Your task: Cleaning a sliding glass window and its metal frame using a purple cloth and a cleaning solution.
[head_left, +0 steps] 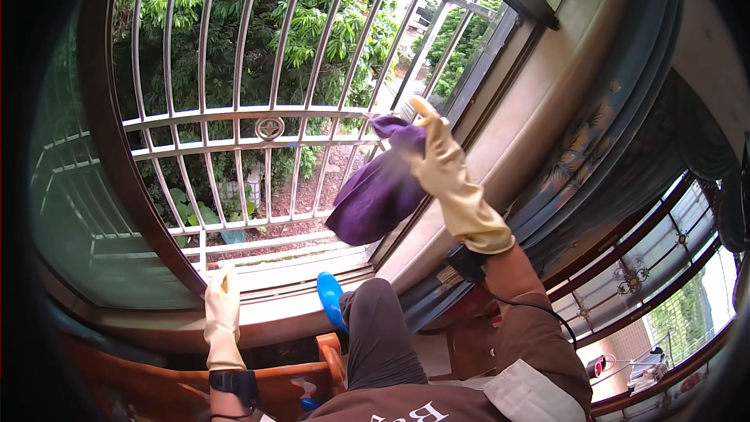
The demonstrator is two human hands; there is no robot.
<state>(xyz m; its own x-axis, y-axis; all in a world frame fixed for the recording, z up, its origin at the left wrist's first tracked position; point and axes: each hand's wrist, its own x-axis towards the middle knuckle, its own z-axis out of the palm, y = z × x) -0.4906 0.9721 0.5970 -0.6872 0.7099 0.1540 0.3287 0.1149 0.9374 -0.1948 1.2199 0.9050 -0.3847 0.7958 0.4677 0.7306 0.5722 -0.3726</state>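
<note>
My right hand [445, 160], in a cream rubber glove, is closed on a purple cloth [379, 199]. The cloth hangs down in front of the metal window bars, beside the right side of the window frame; one finger points upward, and the part by the fingers is blurred. Lower left, my left hand [223, 316] wears a matching glove. Its fingers are closed at the bottom corner of the brown window sash [176, 270], above the sill; their undersides are hidden.
A white metal grille [269, 126] spans the opening, with green trees beyond. Blue curtains [578, 156] hang at the right. My knee is bent, and a blue-covered foot [331, 301] is on the sill. An orange-brown wooden chair [281, 381] stands below the window.
</note>
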